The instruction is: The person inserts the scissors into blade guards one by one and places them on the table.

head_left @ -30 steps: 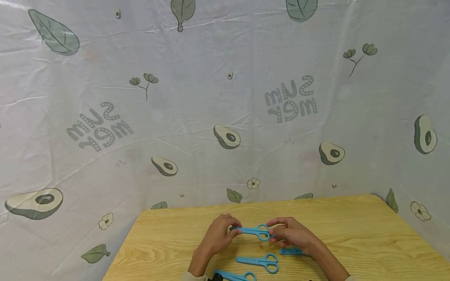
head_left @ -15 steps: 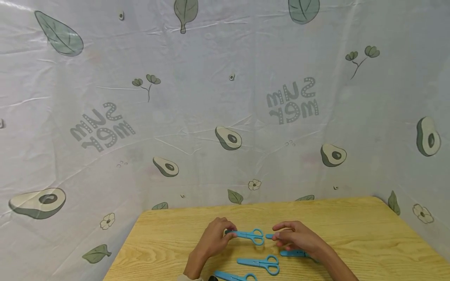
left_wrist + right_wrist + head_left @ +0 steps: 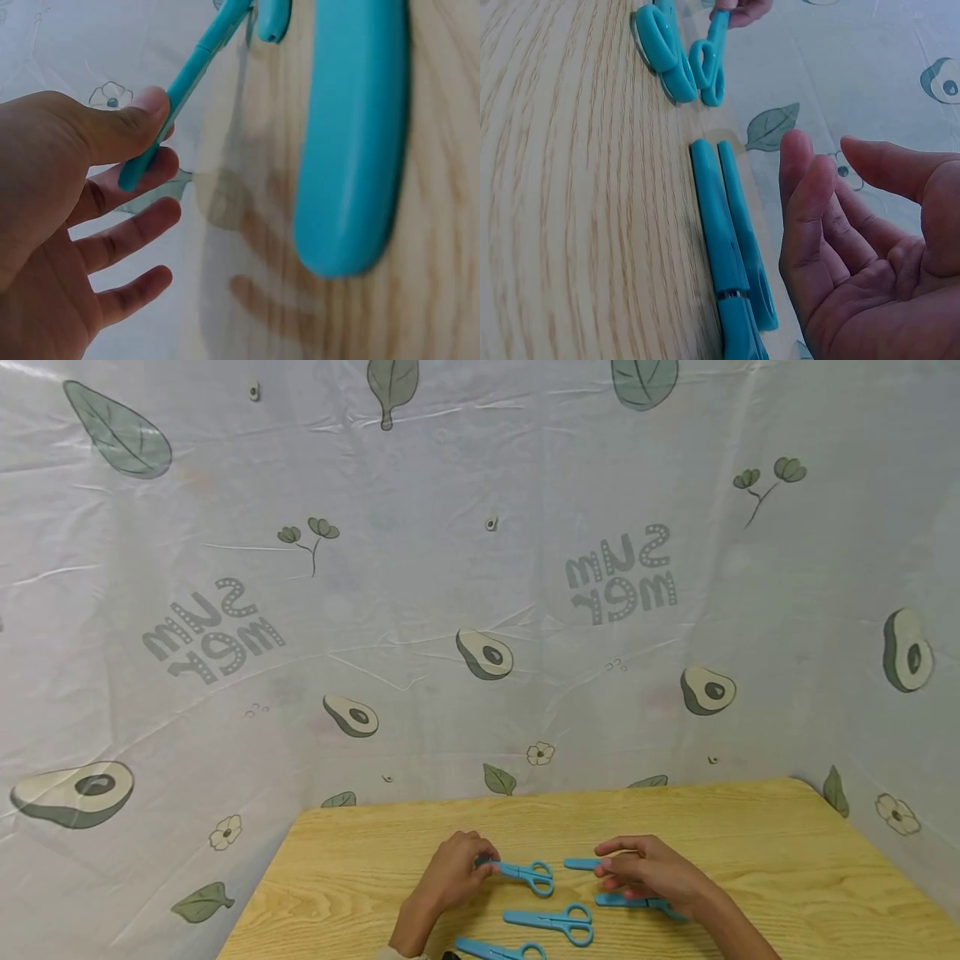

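In the head view my left hand (image 3: 452, 875) pinches the blade end of a pair of blue scissors (image 3: 539, 880) between thumb and fingers; their handle loops point right. The left wrist view shows these scissors (image 3: 196, 82) tilted, with the other fingers spread. My right hand (image 3: 660, 875) holds nothing, its fingers loosely bent and the thumb apart in the right wrist view. Beside and below it lie two more blue scissors, the far pair (image 3: 581, 864) partly hidden by the fingers and the near pair (image 3: 624, 901) partly behind the hand.
Two further blue scissors lie nearer the front of the wooden table (image 3: 360, 860): a middle pair (image 3: 536, 919) and a front pair (image 3: 487, 949), cut off by the frame edge. A patterned sheet (image 3: 420, 593) hangs behind the table.
The left hand has moved left and down with its scissors. The right hand has let go of the other pair, now lying on the table, and drawn back to the right.
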A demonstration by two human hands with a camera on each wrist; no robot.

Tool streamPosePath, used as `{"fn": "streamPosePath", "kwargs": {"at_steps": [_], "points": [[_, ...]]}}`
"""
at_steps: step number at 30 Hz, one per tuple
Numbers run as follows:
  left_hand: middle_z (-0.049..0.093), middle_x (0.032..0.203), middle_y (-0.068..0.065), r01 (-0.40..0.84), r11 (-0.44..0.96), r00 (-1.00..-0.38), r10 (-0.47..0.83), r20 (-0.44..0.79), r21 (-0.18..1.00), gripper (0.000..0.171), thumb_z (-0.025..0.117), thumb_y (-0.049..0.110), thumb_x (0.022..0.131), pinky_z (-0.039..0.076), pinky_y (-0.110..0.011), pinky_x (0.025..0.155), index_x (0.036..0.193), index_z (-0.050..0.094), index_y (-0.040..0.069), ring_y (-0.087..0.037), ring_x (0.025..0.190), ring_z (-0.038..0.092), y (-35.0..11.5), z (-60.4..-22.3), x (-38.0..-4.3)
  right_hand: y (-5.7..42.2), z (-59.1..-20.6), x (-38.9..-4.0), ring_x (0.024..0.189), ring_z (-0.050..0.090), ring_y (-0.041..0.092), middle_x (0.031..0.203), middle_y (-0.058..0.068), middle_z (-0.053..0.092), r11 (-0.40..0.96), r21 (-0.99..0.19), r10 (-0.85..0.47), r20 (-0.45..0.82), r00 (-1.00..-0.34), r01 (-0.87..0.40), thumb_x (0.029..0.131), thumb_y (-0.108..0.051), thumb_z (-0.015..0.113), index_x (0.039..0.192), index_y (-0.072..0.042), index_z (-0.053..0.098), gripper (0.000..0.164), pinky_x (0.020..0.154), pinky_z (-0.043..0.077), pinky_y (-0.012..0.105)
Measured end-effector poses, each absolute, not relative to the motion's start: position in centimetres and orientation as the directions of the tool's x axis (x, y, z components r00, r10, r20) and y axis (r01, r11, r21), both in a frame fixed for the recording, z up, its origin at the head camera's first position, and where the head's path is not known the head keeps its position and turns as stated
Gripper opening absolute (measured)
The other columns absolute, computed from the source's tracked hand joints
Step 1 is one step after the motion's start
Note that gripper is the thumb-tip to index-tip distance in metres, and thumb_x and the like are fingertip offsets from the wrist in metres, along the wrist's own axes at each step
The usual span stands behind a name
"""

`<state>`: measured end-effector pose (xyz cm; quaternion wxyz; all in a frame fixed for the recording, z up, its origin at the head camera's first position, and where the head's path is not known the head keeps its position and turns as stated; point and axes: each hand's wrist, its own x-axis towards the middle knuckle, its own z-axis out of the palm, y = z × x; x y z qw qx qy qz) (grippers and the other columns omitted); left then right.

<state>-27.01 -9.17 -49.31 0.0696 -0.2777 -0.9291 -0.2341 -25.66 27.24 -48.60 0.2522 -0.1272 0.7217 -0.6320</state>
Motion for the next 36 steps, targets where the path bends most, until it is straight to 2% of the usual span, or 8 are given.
{"fn": "streamPosePath", "kwargs": {"at_steps": [9,15,28,33,36], "points": [[0.078,0.095,0.003,0.585,0.739,-0.811,0.519,0.270,0.335,0.008,0.083,0.024,0.094,0.058,-0.035,0.084,0.098,0.082,0.017,-0.011,0.090,0.068,-10.0,-50.2,-27.2,28.6,-48.5,-25.2,0.098,0.075,0.016,0.121,0.008,0.076,0.188,-0.975,-0.490,-0.201,-0.848,0.123,0.113,-0.023,0.054,0.151,0.013,0.046,0.053,0.076,0.060,0.029],[0.075,0.097,0.005,0.558,0.738,-0.829,0.518,0.210,0.380,0.012,0.086,0.024,0.091,0.056,-0.031,0.081,0.101,0.081,0.019,-0.010,0.091,0.067,-10.1,-50.1,-27.2,29.3,-48.5,-25.0,0.098,0.075,0.015,0.119,0.006,0.077,0.175,-0.977,-0.493,-0.191,-0.849,0.118,0.113,-0.025,0.055,0.152,0.014,0.046,0.055,0.077,0.062,0.028],[0.074,0.095,0.008,0.545,0.769,-0.838,0.517,0.176,0.335,0.016,0.090,0.025,0.087,0.056,-0.032,0.080,0.101,0.082,0.020,-0.009,0.089,0.066,-10.2,-50.2,-27.1,30.8,-48.4,-24.8,0.107,0.076,0.023,0.121,0.006,0.076,0.191,-0.976,-0.483,-0.185,-0.856,0.104,0.115,-0.025,0.050,0.153,0.014,0.043,0.055,0.082,0.063,0.034],[0.073,0.092,0.008,0.537,0.761,-0.841,0.513,0.169,0.365,0.016,0.088,0.024,0.089,0.058,-0.047,0.101,0.103,0.082,0.017,-0.006,0.087,0.066,-10.4,-50.2,-27.0,31.4,-48.1,-24.9,0.108,0.076,0.024,0.122,0.006,0.076,0.195,-0.977,-0.479,-0.172,-0.861,0.087,0.115,-0.026,0.050,0.153,0.015,0.043,0.056,0.084,0.064,0.035],[0.073,0.091,0.007,0.533,0.751,-0.843,0.510,0.169,0.389,0.016,0.087,0.024,0.091,0.060,-0.043,0.096,0.104,0.083,0.015,-0.006,0.085,0.065,-10.8,-50.2,-27.0,31.7,-47.9,-24.9,0.107,0.076,0.022,0.123,0.006,0.076,0.188,-0.979,-0.477,-0.166,-0.863,0.084,0.115,-0.026,0.050,0.153,0.015,0.043,0.057,0.084,0.064,0.034]]}}
